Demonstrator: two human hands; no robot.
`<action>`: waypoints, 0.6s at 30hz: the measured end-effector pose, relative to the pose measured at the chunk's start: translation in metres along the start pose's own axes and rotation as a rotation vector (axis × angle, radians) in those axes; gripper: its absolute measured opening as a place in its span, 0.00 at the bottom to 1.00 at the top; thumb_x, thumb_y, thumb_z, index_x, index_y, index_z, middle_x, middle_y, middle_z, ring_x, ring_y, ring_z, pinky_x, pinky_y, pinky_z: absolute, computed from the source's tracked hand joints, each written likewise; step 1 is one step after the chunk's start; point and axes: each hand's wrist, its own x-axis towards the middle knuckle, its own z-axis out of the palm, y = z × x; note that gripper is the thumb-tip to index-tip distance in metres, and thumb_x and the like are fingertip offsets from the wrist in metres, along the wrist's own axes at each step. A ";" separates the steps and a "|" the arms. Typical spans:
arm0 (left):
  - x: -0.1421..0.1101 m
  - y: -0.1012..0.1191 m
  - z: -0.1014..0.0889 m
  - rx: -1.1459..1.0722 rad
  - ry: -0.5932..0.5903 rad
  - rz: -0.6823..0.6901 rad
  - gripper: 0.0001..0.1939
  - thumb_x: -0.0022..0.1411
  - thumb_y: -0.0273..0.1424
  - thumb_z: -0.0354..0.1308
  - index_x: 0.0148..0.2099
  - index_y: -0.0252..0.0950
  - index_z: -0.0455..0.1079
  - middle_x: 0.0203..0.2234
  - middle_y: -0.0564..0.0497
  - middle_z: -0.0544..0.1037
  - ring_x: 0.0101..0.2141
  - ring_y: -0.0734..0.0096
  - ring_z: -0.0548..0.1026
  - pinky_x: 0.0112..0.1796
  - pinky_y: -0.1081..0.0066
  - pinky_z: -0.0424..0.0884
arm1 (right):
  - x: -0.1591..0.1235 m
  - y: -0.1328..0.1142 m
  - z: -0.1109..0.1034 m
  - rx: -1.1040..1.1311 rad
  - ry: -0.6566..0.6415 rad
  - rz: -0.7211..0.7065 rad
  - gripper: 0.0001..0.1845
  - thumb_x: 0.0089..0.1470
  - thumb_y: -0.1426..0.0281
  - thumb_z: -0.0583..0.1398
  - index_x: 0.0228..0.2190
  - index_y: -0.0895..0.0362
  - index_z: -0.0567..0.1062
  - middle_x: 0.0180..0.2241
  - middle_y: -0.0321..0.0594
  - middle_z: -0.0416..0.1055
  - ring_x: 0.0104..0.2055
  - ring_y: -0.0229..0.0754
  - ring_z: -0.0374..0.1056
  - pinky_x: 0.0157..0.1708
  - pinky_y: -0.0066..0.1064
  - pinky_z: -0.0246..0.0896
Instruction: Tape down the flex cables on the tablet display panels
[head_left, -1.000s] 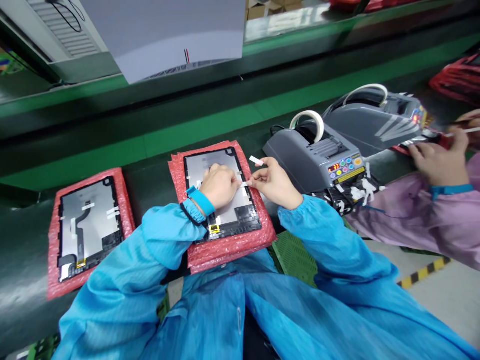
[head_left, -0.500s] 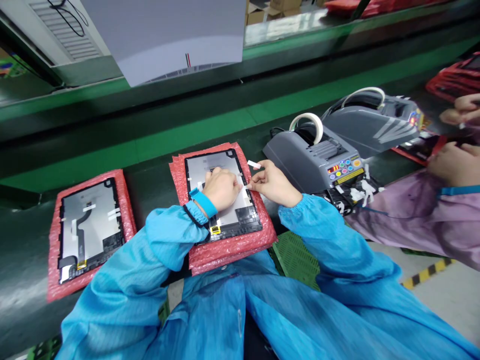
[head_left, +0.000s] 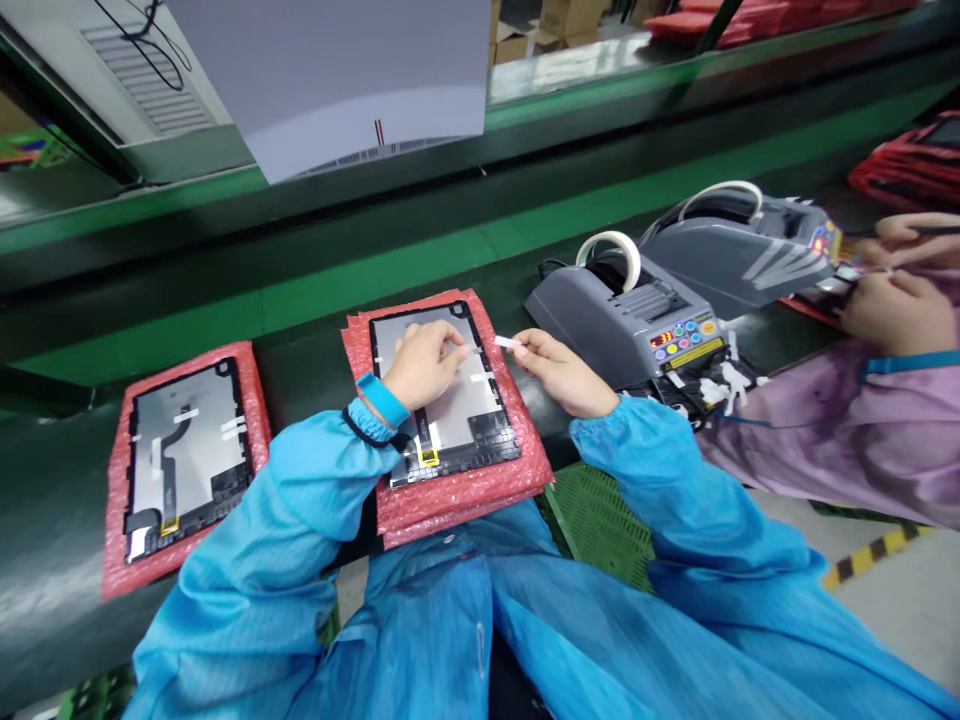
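On the dark bench (head_left: pixel 307 350), straight ahead: a flat screen panel (head_left: pixel 457 412) lies silver face up on red bubble wrap (head_left: pixel 465 498), slightly askew, its near end toward the person's body.
Left hand (head_left: pixel 429 362): over the upper left part of the panel, palm down, fingers loosely bent, thumb near the forefinger; whether anything sits between the fingertips, or whether they press on the panel, I cannot tell.
Right hand (head_left: pixel 561 370): beside the panel's right edge, pinching a short strip of white tape (head_left: pixel 508 342) between thumb and forefinger; the strip's free end points left, toward the panel.
Panel details: white tape pieces (head_left: pixel 484 377) near its right edge, a dark ribbon (head_left: pixel 424 430) running to a yellow-edged square (head_left: pixel 428 457) near the bottom.
Second panel (head_left: pixel 199 430): to the left, on its own red wrap (head_left: pixel 259 405), well apart from the first, with white tape on it too.
Tape machine (head_left: pixel 615 320): just beyond the right hand, a tape roll (head_left: pixel 632 265) standing in its top, red digits lit in front.
Other machine (head_left: pixel 742 260): behind and right of it.
Co-worker: a hand (head_left: pixel 900 312) and purple sleeve (head_left: pixel 840 440) at far right.
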 end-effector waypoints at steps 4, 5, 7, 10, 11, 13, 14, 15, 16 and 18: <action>0.000 0.005 -0.010 -0.059 -0.017 0.117 0.10 0.65 0.36 0.52 0.37 0.37 0.70 0.34 0.51 0.75 0.42 0.63 0.68 0.45 0.62 0.61 | -0.007 -0.024 0.002 -0.264 -0.148 -0.152 0.15 0.57 0.56 0.53 0.31 0.56 0.67 0.28 0.35 0.65 0.32 0.38 0.60 0.34 0.31 0.56; -0.001 0.007 -0.010 -0.046 -0.035 0.125 0.10 0.65 0.36 0.52 0.37 0.37 0.70 0.34 0.51 0.75 0.42 0.63 0.68 0.45 0.62 0.60 | -0.008 -0.028 0.003 -0.301 -0.167 -0.166 0.15 0.58 0.57 0.53 0.31 0.56 0.67 0.28 0.36 0.66 0.32 0.39 0.61 0.35 0.32 0.56; -0.002 0.010 -0.010 -0.021 -0.061 0.118 0.08 0.64 0.35 0.53 0.35 0.37 0.69 0.33 0.50 0.75 0.42 0.63 0.68 0.45 0.63 0.60 | -0.008 -0.033 0.004 -0.342 -0.186 -0.172 0.14 0.58 0.59 0.53 0.31 0.56 0.68 0.30 0.38 0.69 0.34 0.40 0.63 0.37 0.32 0.58; -0.001 0.009 -0.008 -0.008 -0.070 0.082 0.07 0.63 0.31 0.53 0.32 0.36 0.69 0.32 0.50 0.75 0.42 0.64 0.68 0.45 0.63 0.61 | -0.007 -0.034 0.004 -0.368 -0.154 -0.128 0.12 0.58 0.61 0.54 0.31 0.56 0.72 0.33 0.40 0.73 0.37 0.42 0.67 0.39 0.33 0.60; -0.001 0.008 -0.007 -0.013 -0.070 0.071 0.07 0.63 0.30 0.53 0.32 0.36 0.69 0.32 0.50 0.75 0.41 0.64 0.69 0.44 0.64 0.61 | -0.007 -0.033 0.003 -0.372 -0.119 -0.103 0.11 0.57 0.62 0.55 0.31 0.56 0.73 0.33 0.40 0.74 0.37 0.42 0.67 0.39 0.33 0.60; 0.001 0.005 -0.004 -0.039 -0.079 0.053 0.08 0.62 0.30 0.54 0.31 0.36 0.69 0.32 0.51 0.76 0.39 0.65 0.70 0.42 0.65 0.62 | -0.005 -0.030 0.001 -0.363 -0.044 -0.048 0.11 0.55 0.62 0.58 0.34 0.56 0.74 0.31 0.40 0.74 0.34 0.42 0.67 0.37 0.33 0.61; 0.002 0.004 -0.003 -0.058 -0.086 0.044 0.08 0.62 0.30 0.54 0.31 0.35 0.69 0.31 0.51 0.76 0.38 0.66 0.70 0.41 0.66 0.63 | -0.004 -0.029 0.000 -0.347 -0.023 -0.025 0.11 0.54 0.63 0.59 0.34 0.57 0.74 0.30 0.40 0.73 0.32 0.41 0.66 0.35 0.33 0.61; 0.003 0.003 -0.003 -0.078 -0.094 0.036 0.08 0.62 0.30 0.54 0.31 0.35 0.69 0.31 0.51 0.76 0.36 0.66 0.71 0.40 0.66 0.63 | -0.004 -0.028 0.000 -0.326 -0.019 -0.009 0.11 0.53 0.63 0.59 0.34 0.57 0.74 0.29 0.39 0.72 0.30 0.40 0.65 0.33 0.32 0.61; 0.003 0.003 -0.002 -0.097 -0.104 0.026 0.08 0.62 0.31 0.54 0.31 0.35 0.70 0.30 0.51 0.77 0.35 0.67 0.71 0.39 0.67 0.64 | -0.003 -0.027 0.001 -0.304 -0.027 -0.004 0.10 0.52 0.63 0.60 0.33 0.57 0.73 0.28 0.38 0.71 0.29 0.39 0.64 0.31 0.31 0.60; 0.004 0.003 -0.001 -0.122 -0.128 0.007 0.08 0.63 0.31 0.54 0.32 0.35 0.71 0.29 0.51 0.77 0.33 0.68 0.72 0.38 0.67 0.64 | -0.001 -0.026 0.004 -0.286 -0.051 -0.018 0.08 0.52 0.65 0.59 0.29 0.57 0.72 0.26 0.37 0.70 0.28 0.37 0.63 0.30 0.30 0.58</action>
